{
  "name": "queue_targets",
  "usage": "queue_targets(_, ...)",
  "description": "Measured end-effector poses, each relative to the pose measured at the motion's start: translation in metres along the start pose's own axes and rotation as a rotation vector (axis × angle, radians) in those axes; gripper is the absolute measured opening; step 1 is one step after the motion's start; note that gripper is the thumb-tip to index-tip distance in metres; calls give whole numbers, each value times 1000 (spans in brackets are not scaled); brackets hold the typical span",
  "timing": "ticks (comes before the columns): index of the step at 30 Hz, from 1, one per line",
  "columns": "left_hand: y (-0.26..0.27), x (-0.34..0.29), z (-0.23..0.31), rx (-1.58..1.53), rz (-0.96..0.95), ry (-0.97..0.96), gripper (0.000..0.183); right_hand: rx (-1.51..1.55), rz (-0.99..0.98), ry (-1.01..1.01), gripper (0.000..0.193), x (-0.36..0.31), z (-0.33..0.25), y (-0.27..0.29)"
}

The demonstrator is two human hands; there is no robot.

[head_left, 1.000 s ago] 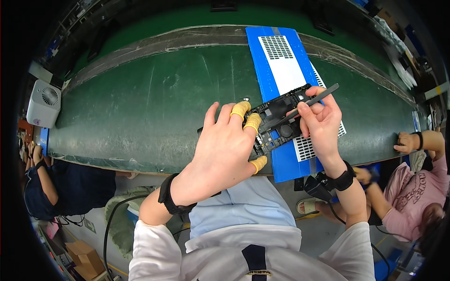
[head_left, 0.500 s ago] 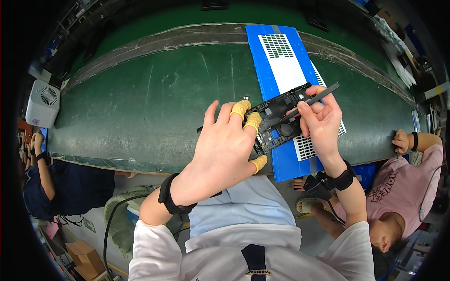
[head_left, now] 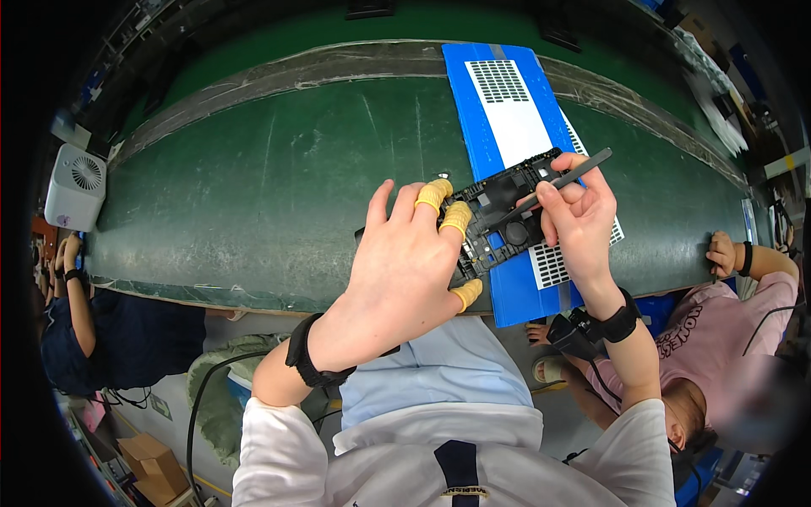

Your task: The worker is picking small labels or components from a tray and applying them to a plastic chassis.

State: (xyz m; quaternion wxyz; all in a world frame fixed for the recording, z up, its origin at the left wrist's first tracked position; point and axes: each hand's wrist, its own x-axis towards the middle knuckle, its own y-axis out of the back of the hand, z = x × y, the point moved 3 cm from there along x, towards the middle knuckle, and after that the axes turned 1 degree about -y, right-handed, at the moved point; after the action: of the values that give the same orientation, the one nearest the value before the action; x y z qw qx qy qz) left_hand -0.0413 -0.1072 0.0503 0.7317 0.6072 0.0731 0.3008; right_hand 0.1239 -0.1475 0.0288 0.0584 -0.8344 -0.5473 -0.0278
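Observation:
My left hand (head_left: 405, 262) is closed on a black device frame (head_left: 505, 201), which looks like the inner housing of a phone or handheld. Yellow finger cots cover its thumb and two fingers, which hold the frame's left end. In my right hand (head_left: 579, 211) are dark grey tweezers (head_left: 583, 167), pinched between thumb and fingers, with their tip down at the middle of the frame. What the tip touches is too small to tell. The frame is tilted over a blue board (head_left: 469, 114) that carries white sheets of black rectangular stickers (head_left: 498, 82).
The green work surface (head_left: 253, 194) spreads on both sides of the board. A small white fan (head_left: 78, 186) stands at its left end. Co-workers sit at left and right; one's hand (head_left: 722, 253) rests at the right edge. A cardboard box (head_left: 152, 469) lies low on the left.
My hands, the frame and the tweezers look almost unmoved. The co-worker on the right has shifted their head and upper body slightly.

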Motion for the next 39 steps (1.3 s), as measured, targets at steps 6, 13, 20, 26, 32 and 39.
queue_targets(6, -1, 0, 0, 3, -13, 3, 50, -2, -4, 13, 21, 0, 0, 0)
queue_targets(13, 1, -1, 0, -13, 5, 0, 46, 57, 32, 77, 20, 2, 0, 7)
queue_targets(20, 3, -3, 6, 39, -87, -38, 45, 263, 107, 84, 22, 2, 3, 16)
queue_targets(26, 12, -15, 13, 3, -47, 13, 80, 298, 196, 167, 18, -17, -11, 40)
queue_targets(32, 23, -60, -5, -246, 100, 335, 117, 295, 308, 94, 18, -28, 5, 76)
queue_targets(39, 10, -77, -19, -549, 249, 331, 114, 337, 305, 97, 17, -30, 18, 81)
